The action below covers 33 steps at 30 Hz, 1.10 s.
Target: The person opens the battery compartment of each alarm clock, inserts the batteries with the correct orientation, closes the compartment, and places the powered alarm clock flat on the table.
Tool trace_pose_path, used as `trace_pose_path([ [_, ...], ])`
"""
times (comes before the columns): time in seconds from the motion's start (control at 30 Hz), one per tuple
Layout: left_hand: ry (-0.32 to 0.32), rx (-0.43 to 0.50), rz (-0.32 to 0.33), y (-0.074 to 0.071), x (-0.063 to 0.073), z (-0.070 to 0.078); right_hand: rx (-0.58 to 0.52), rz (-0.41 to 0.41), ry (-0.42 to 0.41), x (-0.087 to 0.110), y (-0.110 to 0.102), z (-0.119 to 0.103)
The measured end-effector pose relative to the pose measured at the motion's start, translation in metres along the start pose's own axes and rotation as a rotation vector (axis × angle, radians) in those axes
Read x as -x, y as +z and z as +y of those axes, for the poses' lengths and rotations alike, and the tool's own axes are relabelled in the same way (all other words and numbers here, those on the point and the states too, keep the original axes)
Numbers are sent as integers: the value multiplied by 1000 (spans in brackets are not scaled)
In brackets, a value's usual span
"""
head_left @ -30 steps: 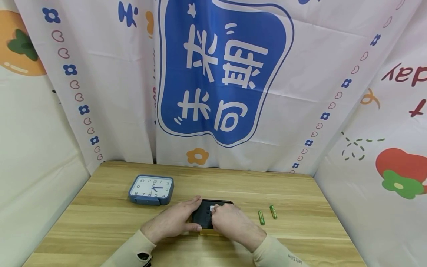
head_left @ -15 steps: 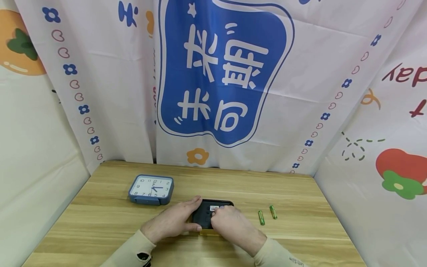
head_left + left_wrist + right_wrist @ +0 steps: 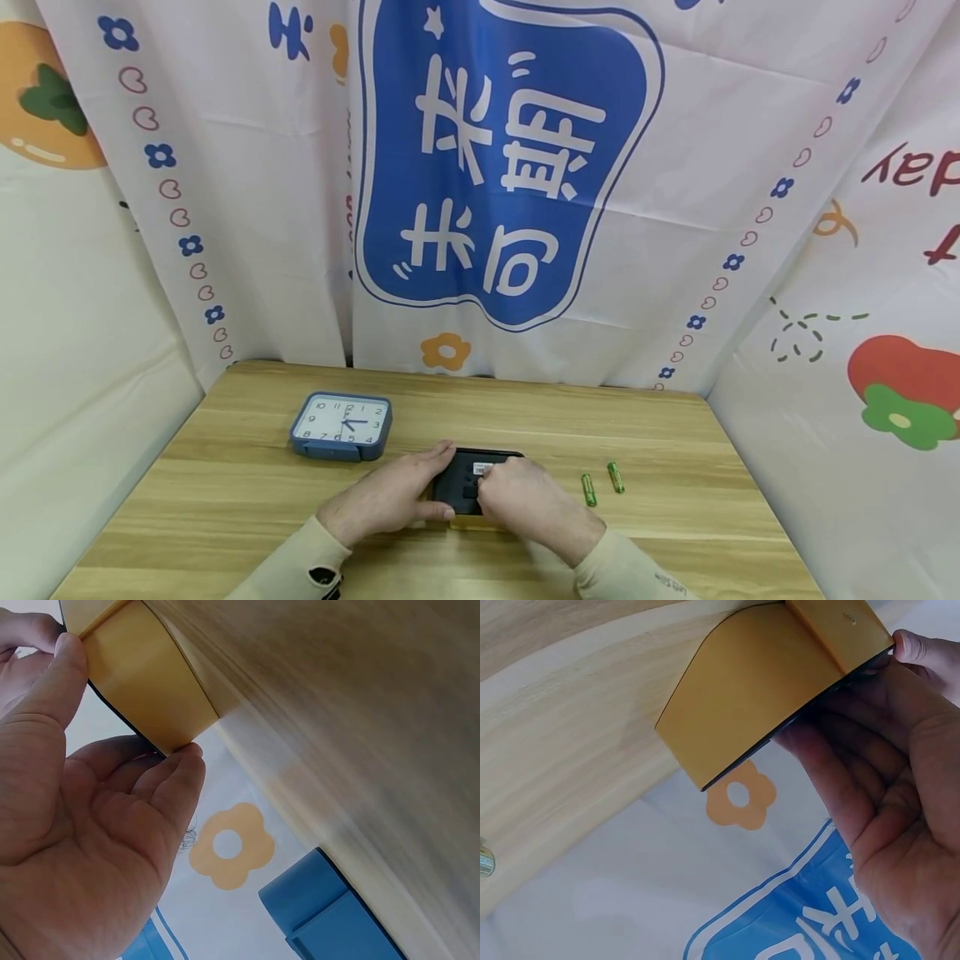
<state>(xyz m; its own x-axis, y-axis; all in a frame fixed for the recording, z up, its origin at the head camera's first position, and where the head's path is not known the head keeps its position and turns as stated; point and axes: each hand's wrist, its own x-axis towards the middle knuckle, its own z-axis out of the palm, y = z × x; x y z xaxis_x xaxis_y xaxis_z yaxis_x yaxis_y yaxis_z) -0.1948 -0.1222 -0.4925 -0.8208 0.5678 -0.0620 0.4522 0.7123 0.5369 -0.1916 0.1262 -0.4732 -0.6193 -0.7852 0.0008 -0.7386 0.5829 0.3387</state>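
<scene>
A yellow-cased clock, much like the blue one, lies on the wooden table with its black back up. The back carries a white label and a small dark rectangular patch. My left hand grips the clock's left end, fingers on the far edge and thumb on the near edge. My right hand is over the right half of the back with its fingers bent and fingertips at the surface. What those fingertips touch or pinch is hidden. In the wrist views the yellow casing shows from the side, with the right hand's curled fingers at its dark edge.
A blue alarm clock lies face up at the left of the table. Two green batteries lie to the right of the right hand. Printed curtains hang behind the table and at its sides.
My right hand has shifted slightly on the clock's back, uncovering more of the label and the dark rectangular patch. The left hand keeps its hold; the clock and batteries have not moved.
</scene>
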Motion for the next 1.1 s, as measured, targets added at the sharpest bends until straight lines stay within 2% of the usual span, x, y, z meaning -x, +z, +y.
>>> trace_pose_path([
  [0.23,-2,5,-4,0,0,0,-123,51,40,4,0,5],
  [0.4,4,16,-5,-1,0,0,-52,110,15,7,2,4],
  [0.57,11,15,-1,-1,0,-1,8,138,25,8,4,4],
  [0.87,20,18,0,-1,0,-1,-3,142,80,8,4,7],
  [1.1,7,14,-4,-1,0,0,-39,186,98,12,-1,16],
])
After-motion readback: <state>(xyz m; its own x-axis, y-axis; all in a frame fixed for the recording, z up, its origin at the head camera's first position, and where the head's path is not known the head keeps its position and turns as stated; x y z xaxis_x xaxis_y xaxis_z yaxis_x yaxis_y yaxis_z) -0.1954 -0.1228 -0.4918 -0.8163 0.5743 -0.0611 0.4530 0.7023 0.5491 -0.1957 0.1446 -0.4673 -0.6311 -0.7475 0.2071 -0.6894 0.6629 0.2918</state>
